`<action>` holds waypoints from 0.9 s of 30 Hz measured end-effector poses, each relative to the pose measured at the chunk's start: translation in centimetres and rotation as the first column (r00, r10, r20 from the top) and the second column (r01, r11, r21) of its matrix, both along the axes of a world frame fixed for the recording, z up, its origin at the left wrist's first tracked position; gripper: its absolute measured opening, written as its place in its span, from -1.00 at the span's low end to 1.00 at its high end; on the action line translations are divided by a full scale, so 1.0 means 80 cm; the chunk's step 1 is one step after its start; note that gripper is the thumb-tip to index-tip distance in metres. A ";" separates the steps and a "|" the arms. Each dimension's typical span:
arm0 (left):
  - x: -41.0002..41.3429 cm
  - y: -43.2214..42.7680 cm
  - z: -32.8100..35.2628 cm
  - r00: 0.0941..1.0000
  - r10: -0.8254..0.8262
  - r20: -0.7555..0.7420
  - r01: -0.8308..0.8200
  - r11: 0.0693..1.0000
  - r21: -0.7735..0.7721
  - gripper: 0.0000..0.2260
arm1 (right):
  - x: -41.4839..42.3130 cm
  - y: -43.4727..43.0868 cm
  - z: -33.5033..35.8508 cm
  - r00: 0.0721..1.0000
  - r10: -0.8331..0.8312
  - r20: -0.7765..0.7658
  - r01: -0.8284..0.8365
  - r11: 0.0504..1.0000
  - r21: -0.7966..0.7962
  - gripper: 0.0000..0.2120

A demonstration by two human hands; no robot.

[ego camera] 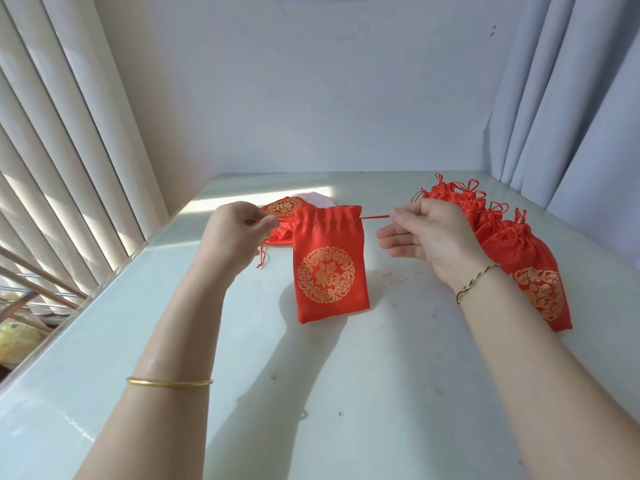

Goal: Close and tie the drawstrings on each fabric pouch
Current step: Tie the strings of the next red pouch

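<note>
Hands hold the red pouch (329, 268) upright over the worktop (381, 375), left hand (242, 226) pinched at its left edge and right hand (426, 233) pinching the drawstring (375, 218) taut, other fingers loose; an even, level outward pull should gather the mouth fully before knotting.

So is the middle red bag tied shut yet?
Not yet. The pouch is only puckered on top, mouth wide; left hand and right hand pinch its drawstrings sideways.
</note>
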State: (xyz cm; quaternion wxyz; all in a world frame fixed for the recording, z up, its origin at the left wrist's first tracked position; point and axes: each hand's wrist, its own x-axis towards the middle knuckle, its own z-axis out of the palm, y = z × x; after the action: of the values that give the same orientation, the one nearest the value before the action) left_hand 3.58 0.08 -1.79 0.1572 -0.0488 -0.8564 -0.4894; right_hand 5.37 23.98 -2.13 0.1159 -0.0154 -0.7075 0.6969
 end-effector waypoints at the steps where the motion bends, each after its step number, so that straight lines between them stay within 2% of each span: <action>1: -0.002 0.000 -0.001 1.000 0.014 -0.005 -0.014 1.000 0.002 -0.83 | 0.000 0.001 -0.002 0.999 -0.039 -0.006 0.039 0.999 0.012 -0.88; 6: -0.008 0.000 -0.009 0.989 0.138 -0.051 -0.139 0.990 -0.009 -0.75 | -0.013 0.006 -0.016 0.968 -0.243 -0.067 0.246 0.968 0.047 -0.75; 12: -0.009 -0.008 -0.009 0.918 0.348 -0.191 -0.360 0.933 -0.031 -0.72 | -0.020 0.018 -0.027 0.940 -0.340 -0.018 0.340 0.940 0.020 -0.70; 13: -0.009 -0.006 -0.006 0.918 0.355 -0.177 -0.363 0.932 -0.016 -0.72 | -0.020 0.018 -0.027 0.932 -0.361 -0.035 0.362 0.931 0.037 -0.69; 14: -0.008 -0.004 -0.002 0.930 0.340 -0.140 -0.334 0.940 0.070 -0.73 | -0.021 0.018 -0.024 0.926 -0.373 -0.060 0.376 0.925 0.047 -0.67; 15: -0.004 -0.001 0.004 0.955 0.285 -0.084 -0.260 0.938 0.229 -0.74 | -0.020 0.018 -0.020 0.924 -0.374 -0.083 0.379 0.924 0.051 -0.65; 16: 0.002 0.004 0.013 0.982 0.185 -0.036 -0.154 0.896 0.416 -0.73 | -0.018 0.018 -0.013 0.927 -0.362 -0.101 0.368 0.928 0.053 -0.65; 17: 0.007 0.008 0.022 0.998 0.054 -0.029 -0.027 0.816 0.578 -0.72 | -0.015 0.017 -0.005 0.935 -0.337 -0.114 0.344 0.937 0.052 -0.66; 19: 0.018 0.016 0.036 0.978 -0.180 -0.103 0.196 0.646 0.738 -0.68 | -0.007 0.010 0.011 0.952 -0.273 -0.140 0.282 0.958 0.050 -0.67; 21: 0.025 0.027 0.044 0.936 -0.326 -0.134 0.306 0.562 0.769 -0.67 | 0.002 -0.003 0.026 0.963 -0.208 -0.174 0.217 0.975 0.035 -0.70; 27: 0.043 0.052 0.047 0.839 -0.544 0.013 0.435 0.684 0.586 -0.83 | 0.023 -0.044 0.053 0.972 -0.019 -0.234 0.015 1.000 -0.020 -0.71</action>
State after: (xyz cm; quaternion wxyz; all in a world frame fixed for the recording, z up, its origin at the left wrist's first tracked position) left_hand 7.01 4.26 1.93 -0.0533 -0.1824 -0.6395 -0.7449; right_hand 7.22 20.46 2.10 0.2043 0.0597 -0.6825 0.6992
